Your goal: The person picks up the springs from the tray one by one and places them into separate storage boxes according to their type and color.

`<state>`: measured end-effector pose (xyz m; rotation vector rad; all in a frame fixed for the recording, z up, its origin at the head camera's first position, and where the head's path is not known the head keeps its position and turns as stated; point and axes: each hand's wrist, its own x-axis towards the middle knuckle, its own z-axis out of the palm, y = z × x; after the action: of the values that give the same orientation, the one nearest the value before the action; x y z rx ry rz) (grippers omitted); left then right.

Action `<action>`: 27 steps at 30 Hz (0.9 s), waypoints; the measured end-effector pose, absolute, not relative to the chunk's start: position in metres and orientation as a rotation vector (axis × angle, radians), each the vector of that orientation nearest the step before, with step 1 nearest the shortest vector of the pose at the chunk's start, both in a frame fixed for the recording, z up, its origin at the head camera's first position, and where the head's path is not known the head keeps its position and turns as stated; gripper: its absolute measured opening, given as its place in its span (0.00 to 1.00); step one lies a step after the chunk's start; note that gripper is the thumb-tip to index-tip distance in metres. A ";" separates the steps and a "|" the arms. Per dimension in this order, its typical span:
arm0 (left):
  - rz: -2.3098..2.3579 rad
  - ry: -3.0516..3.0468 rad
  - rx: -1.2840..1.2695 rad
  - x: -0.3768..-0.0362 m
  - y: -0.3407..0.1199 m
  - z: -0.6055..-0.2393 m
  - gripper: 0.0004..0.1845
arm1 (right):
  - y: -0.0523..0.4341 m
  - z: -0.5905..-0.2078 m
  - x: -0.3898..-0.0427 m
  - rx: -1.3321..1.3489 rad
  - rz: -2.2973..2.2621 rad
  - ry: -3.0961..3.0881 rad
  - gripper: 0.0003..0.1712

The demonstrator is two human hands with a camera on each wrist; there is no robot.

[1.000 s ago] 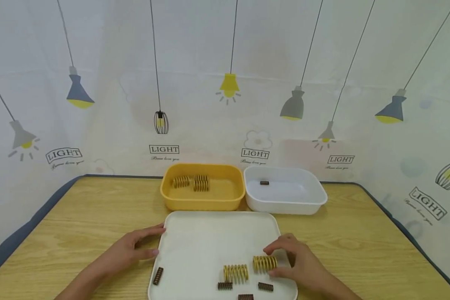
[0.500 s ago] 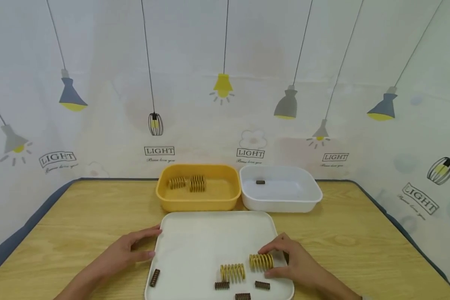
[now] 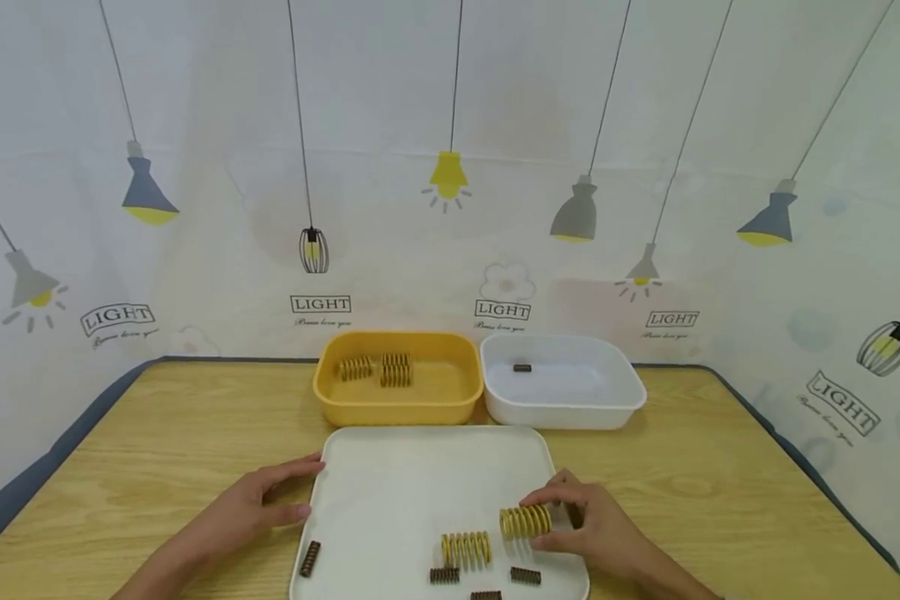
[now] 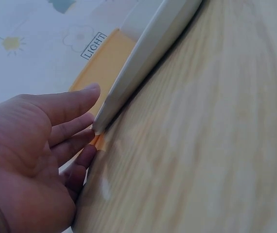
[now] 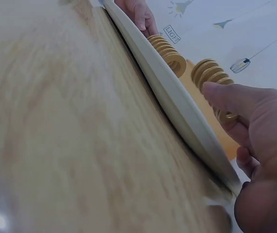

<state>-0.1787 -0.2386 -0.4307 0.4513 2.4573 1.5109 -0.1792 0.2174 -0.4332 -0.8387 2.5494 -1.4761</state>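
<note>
A yellow coil spring (image 3: 525, 522) lies on its side near the right edge of a white tray (image 3: 390, 492), pinched between the thumb and fingers of the right hand (image 3: 600, 533), which curl around it from the right. It looks like stiff metal wire: light, springy along its length, firm across the coils, and unlikely to slip, so a grip across its middle seems soundest. Just to its left lies a second yellow spring (image 3: 466, 549), with several small dark springs (image 3: 525, 575) near it on the tray. The left hand (image 3: 251, 504) rests relaxed with fingers extended against the tray's left edge. Farther back on the wooden tabletop (image 3: 157, 433) stand a yellow bin (image 3: 397, 408) holding two yellow springs and a white bin (image 3: 570, 412) holding one dark spring.
</note>
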 end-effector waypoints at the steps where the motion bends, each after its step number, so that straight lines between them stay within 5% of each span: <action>1: 1.515 2.451 0.447 -0.179 -0.238 -0.430 0.29 | 0.217 -0.432 -0.180 -0.806 -1.480 2.555 0.21; 27: 1.499 2.468 0.492 -0.180 -0.239 -0.428 0.28 | 0.169 -0.390 -0.241 -0.715 -1.701 2.402 0.23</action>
<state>-0.1803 -0.2395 -0.4285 0.4923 2.4684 1.4994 -0.2408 0.1688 -0.3901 -0.7153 2.4021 -1.7008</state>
